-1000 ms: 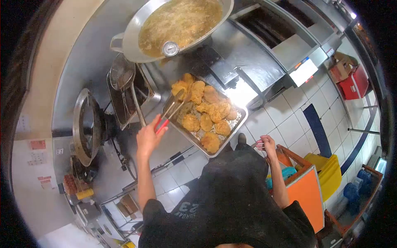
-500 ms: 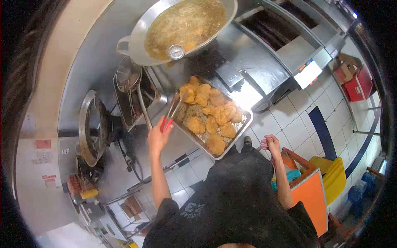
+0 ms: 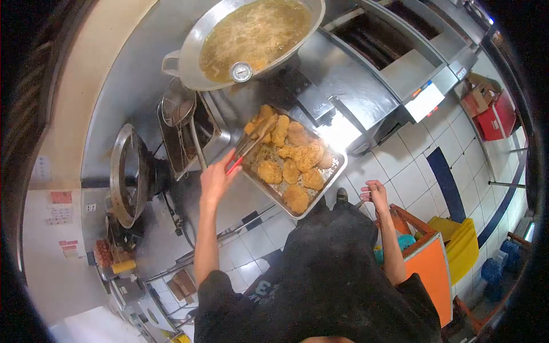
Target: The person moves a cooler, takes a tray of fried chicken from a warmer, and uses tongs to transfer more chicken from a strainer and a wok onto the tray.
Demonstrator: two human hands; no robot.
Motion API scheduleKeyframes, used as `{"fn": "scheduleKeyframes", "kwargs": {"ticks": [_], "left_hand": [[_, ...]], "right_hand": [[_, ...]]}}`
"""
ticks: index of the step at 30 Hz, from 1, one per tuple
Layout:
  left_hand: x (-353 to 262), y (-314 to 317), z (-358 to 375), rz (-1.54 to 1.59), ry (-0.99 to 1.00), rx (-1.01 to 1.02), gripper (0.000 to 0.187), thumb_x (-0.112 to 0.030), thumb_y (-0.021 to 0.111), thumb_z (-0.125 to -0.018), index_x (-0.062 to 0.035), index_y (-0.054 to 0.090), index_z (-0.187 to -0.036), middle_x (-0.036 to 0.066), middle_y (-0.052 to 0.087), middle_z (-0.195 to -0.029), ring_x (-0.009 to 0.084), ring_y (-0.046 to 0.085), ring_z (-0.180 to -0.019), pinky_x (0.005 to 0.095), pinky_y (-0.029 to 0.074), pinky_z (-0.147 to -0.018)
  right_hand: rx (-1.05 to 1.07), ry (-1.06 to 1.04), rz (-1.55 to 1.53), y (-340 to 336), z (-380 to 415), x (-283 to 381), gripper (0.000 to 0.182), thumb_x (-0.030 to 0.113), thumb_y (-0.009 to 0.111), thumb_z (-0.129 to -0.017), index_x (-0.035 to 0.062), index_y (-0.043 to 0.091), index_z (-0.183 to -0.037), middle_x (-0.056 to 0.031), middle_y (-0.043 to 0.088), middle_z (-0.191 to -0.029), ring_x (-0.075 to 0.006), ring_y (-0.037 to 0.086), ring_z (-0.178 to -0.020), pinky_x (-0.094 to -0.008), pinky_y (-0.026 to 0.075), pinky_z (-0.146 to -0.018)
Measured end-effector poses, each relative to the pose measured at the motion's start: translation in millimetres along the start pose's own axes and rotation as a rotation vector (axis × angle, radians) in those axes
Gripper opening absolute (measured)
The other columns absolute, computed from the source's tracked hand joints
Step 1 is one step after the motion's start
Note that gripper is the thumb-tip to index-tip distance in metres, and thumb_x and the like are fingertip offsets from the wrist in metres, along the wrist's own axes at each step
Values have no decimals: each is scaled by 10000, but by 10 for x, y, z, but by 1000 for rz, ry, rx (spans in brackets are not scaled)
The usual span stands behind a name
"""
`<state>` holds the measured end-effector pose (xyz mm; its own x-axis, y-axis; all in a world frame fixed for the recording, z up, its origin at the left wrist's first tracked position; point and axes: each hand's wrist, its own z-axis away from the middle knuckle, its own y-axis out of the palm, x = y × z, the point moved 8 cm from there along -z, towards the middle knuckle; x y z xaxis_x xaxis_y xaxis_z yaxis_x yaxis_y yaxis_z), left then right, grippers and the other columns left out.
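Note:
My left hand [image 3: 216, 180] is closed around the red grips of metal tongs [image 3: 250, 147]. The tongs' jaws reach over golden fried chicken pieces [image 3: 280, 130] at the far left corner of a metal tray [image 3: 264, 184]. Several more breaded pieces lie across the tray, with crumbs between them. Off the tray's right side, my right hand [image 3: 374, 195] hangs over the floor, its fingers loosely bent and apart.
Beyond the tray stands a large wok [image 3: 191, 54] of bubbling oil with a dial thermometer [image 3: 241, 72] at its rim. A long-handled strainer [image 3: 178, 108] rests over a metal pan [image 3: 220, 134] at left. An orange-panelled cabinet [image 3: 429, 280] and a yellow chair [image 3: 466, 248] stand at right.
My left hand has tilted and shifted slightly left, and the tongs now lie farther right over the chicken at the corner. My right hand's fingers have loosened a little.

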<state>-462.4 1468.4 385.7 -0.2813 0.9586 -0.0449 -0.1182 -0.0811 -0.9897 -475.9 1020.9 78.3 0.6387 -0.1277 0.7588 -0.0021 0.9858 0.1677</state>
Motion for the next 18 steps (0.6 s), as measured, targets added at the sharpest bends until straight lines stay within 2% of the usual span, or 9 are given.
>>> {"fn": "scheduleKeyframes", "kwargs": {"ticks": [2, 4, 7, 10, 12, 14, 15, 16, 18], "left_hand": [[-99, 84, -175, -59, 143, -64, 566, -413, 670, -797, -242, 511, -1312, 165, 668, -827, 378, 639, -756, 467, 497, -666], [-116, 121, -238, -73, 126, -50, 582, -420, 670, -793, -236, 504, -1319, 158, 668, -826, 370, 639, -772, 467, 493, -671], [-245, -57, -133, 46, 75, -45, 617, -470, 678, -777, -231, 514, -1321, 151, 636, -723, 351, 630, -711, 431, 481, -637], [-443, -143, 126, -38, 128, 18, 647, -411, 704, -760, -259, 475, -1345, 119, 676, -789, 349, 646, -743, 453, 491, -661], [-551, -151, 186, -67, 132, 99, 629, -386, 703, -762, -260, 484, -1338, 134, 669, -803, 342, 650, -740, 443, 501, -648], [-776, -249, 118, -245, 269, 15, 610, -373, 726, -748, -253, 516, -1307, 145, 640, -765, 324, 643, -700, 426, 498, -610], [-877, -299, 51, -368, 291, 28, 606, -342, 728, -743, -236, 516, -1300, 139, 636, -790, 309, 641, -672, 404, 505, -589], [-877, -311, -68, -364, 281, 28, 606, -342, 728, -743, -236, 516, -1300, 139, 636, -790, 309, 641, -672, 404, 505, -589], [-1071, -373, -261, -502, 531, -91, 612, -348, 725, -737, -227, 515, -1299, 128, 635, -798, 303, 636, -639, 390, 503, -563]], "right_hand": [[-2, 2, 17, 9, -10, 10, 225, 223, 459, -947, 53, 537, -1072, -121, 645, -883, -191, 649, -672, -290, 498, -573], [7, -6, 33, 0, -1, 36, 224, 213, 448, -937, 53, 539, -1064, -121, 641, -880, -184, 643, -675, -284, 507, -583], [-40, -34, 1, -152, 65, 39, 217, 200, 444, -934, 52, 539, -1062, -118, 640, -877, -179, 640, -664, -280, 505, -579], [-113, -32, -41, -320, 84, -101, 212, 195, 449, -941, 51, 538, -1068, -114, 643, -876, -176, 639, -643, -278, 490, -559], [-137, -7, -35, -356, 106, -199, 213, 194, 449, -940, 50, 539, -1068, -113, 643, -875, -171, 635, -636, -272, 488, -554], [-72, -11, -23, -191, 102, -192, 222, 206, 450, -944, 46, 538, -1070, -116, 643, -872, -160, 631, -625, -259, 483, -544], [-66, -7, -17, -115, 100, -181, 222, 206, 450, -944, 46, 538, -1070, -116, 643, -872, -160, 631, -625, -259, 483, -544], [-9, -27, 30, 23, 89, -127, 228, 219, 454, -948, 45, 538, -1070, -114, 644, -864, -157, 629, -622, -256, 482, -541], [60, -51, 85, 283, 52, -6, 236, 232, 458, -952, 45, 538, -1070, -113, 644, -856, -154, 628, -620, -253, 481, -537]]}}
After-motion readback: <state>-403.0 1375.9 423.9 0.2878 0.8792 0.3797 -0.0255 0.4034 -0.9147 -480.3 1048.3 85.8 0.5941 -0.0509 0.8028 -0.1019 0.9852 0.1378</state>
